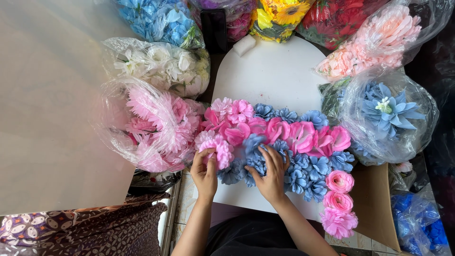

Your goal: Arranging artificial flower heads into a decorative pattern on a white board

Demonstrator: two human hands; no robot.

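Note:
A white foam board [272, 76] lies in front of me, partly covered with a band of pink and blue artificial flowers. My left hand [204, 171] grips a fluffy pink flower [219, 149] at the band's left end. My right hand [271, 173] presses its fingers down on a blue flower [256, 154] just right of it. Pink roses [303, 135] run through the middle of the band, and blue blooms [310, 170] fill its lower right. Three pink flowers [339, 201] trail down the right edge.
Clear bags of artificial flowers ring the board: pink [151, 128] and white [163, 64] at left, light blue [161, 19] and yellow [279, 14] at the back, pale pink [374, 40] and large blue [388, 111] at right. A pale board [47, 104] lies far left.

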